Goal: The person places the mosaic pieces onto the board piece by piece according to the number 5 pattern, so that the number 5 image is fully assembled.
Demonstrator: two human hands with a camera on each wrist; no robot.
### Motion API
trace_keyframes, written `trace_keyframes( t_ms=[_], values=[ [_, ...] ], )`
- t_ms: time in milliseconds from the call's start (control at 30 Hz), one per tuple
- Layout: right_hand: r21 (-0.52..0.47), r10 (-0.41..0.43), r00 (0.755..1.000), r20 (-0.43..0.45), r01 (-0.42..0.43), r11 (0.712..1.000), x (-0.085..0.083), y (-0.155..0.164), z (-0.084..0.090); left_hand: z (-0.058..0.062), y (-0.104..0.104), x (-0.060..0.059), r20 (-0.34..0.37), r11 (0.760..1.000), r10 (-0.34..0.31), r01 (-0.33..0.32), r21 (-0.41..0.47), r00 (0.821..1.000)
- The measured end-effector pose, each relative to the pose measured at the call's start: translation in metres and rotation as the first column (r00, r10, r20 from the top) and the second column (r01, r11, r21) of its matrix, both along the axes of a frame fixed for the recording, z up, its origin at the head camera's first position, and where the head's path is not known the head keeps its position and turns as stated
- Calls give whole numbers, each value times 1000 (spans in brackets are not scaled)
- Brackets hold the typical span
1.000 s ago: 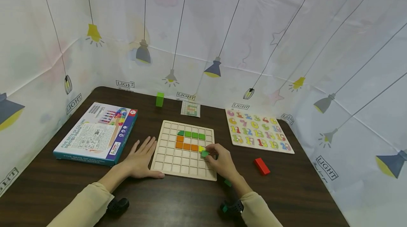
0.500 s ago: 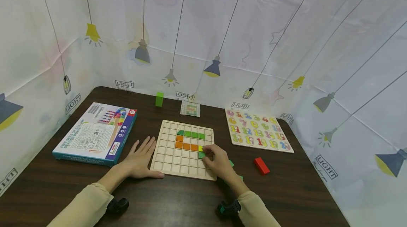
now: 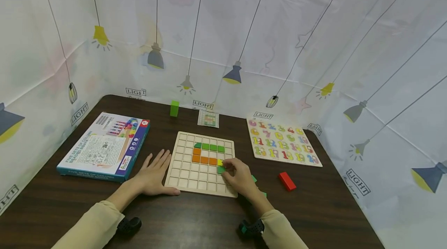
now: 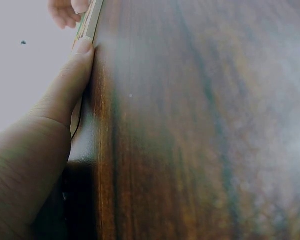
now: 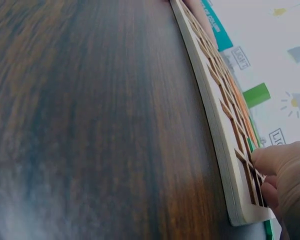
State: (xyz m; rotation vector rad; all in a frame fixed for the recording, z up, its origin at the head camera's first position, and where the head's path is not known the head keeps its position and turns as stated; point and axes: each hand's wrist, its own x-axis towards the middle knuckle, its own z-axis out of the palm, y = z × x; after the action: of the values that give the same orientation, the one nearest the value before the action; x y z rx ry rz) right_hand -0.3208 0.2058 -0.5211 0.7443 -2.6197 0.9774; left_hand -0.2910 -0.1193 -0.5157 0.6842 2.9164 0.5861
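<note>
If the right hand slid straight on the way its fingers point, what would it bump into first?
The right hand points up-left across the grid board. Just past the green tile at its fingertips, it would likely meet the yellow tile, then the orange tiles.

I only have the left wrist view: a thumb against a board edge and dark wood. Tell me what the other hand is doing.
Observer: The right hand pinches a small green block on the wooden grid board, just below a yellow block.
Operator: Report what's already on the board.
Observer: A row of green blocks above a row of orange blocks.
Operator: Name any loose pieces off the board.
Observer: A red block lies on the table right of that hand; a green block stands near the far edge.
</note>
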Motion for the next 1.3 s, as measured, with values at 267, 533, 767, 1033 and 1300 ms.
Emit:
trace_keyframes(
  t_ms=[267,533,767,1033,1300],
  values=[
    [-41,-29,995,-93,25,999,-2,24,-2,-3,0,-2,10,1000,3,-3,9,1000],
    [-67,-123,992,-23,121,990,2,50,1,-3,-1,-2,12,1000,0,0,3,1000],
    [-66,-161,987,-29,158,985,7,68,1,2,0,1,17,1000,0,0,-21,1000],
    [-27,-209,977,-41,208,978,11,85,-1,-4,0,-3,26,1000,6,-7,10,1000],
    [-11,-209,978,-2,209,978,15,91,-4,-13,-1,-7,15,1000,6,-6,26,1000]
  ],
)
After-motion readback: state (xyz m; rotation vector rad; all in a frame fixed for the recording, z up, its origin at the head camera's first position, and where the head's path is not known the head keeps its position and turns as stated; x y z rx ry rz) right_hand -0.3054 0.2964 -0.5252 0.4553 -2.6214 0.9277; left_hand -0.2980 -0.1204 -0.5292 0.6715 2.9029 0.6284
